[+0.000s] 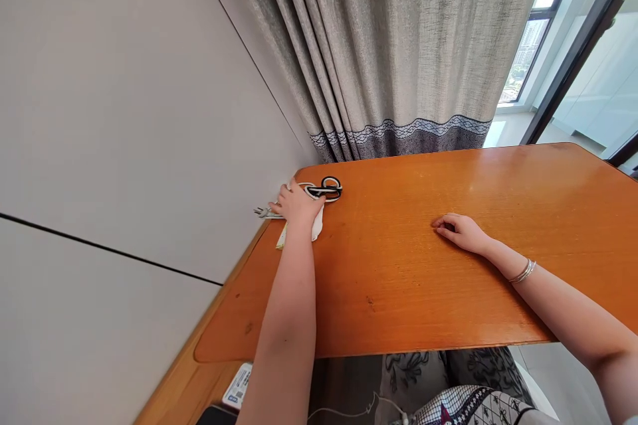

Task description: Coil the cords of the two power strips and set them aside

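My left hand (298,204) reaches to the far left corner of the wooden table (389,265). Its fingers are spread over a small pile of things and partly hide it. Black-handled scissors (331,187) lie by its thumb, with a white cable (314,190) looped around them. A pronged plug (263,212) sticks out to the left of the fingers. Below the palm show a white piece (318,224) and a pale yellowish strip (282,238), whose kinds I cannot make out. My right hand (462,232) rests on the tabletop, loosely curled, thumb apart from the fingers, holding nothing.
A pale panelled wall (124,113) runs along the table's left side. Behind the table hangs a grey curtain (399,46), with a window (531,46) to the right. Beneath the front left edge lie a white labelled box (238,385) and a dark object (216,416).
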Available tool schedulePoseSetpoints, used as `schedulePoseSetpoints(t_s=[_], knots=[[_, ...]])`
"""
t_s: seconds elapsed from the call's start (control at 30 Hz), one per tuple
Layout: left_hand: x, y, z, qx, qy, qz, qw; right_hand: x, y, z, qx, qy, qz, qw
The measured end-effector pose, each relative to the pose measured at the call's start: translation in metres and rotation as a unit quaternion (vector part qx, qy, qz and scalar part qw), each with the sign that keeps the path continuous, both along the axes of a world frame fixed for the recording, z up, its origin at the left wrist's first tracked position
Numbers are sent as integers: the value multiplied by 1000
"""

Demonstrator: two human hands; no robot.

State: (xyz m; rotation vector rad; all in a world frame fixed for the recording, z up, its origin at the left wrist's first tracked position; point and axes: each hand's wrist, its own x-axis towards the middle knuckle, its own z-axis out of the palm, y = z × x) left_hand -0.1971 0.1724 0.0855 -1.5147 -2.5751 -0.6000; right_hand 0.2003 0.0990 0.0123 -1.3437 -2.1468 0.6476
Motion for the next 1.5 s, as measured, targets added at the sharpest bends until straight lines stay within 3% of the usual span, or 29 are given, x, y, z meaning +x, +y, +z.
schedulePoseSetpoints(t_s=[0.17, 0.3, 0.5, 0.63, 0.8, 0.93, 1.03, 1.2, 1.37, 1.5], knots=[[-14, 0, -2, -152, -79, 7, 985, 0, -1, 2, 2, -9, 5, 1000], [-18, 3, 0, -197, -80, -13, 977, 0, -2, 3, 8, -3, 5, 1000], [-21, 4, -2, -176, -39, -46, 983, -1, -1, 3, 10, -15, 5, 1000], [-9, 6, -1, -176, -38, -91, 979, -2, 0, 3, 7, -18, 5, 1000], [26, 4, 4, -137, -81, -198, 967, -4, -2, 2, -4, 20, -10, 1000], [67, -4, 4, -63, -118, -313, 940, -7, -4, 1, -50, 134, -44, 989], [101, -14, 1, -23, -119, -373, 920, -11, -4, 2, -131, 287, -74, 946], [139, -36, -5, -39, -76, -434, 897, -14, -3, 7, -245, 494, -104, 828], [152, -49, -7, -43, -44, -440, 896, -13, -1, 9, -294, 579, -121, 751], [156, -52, -10, -37, -33, -455, 889, -12, 0, 9, -312, 603, -122, 724]])
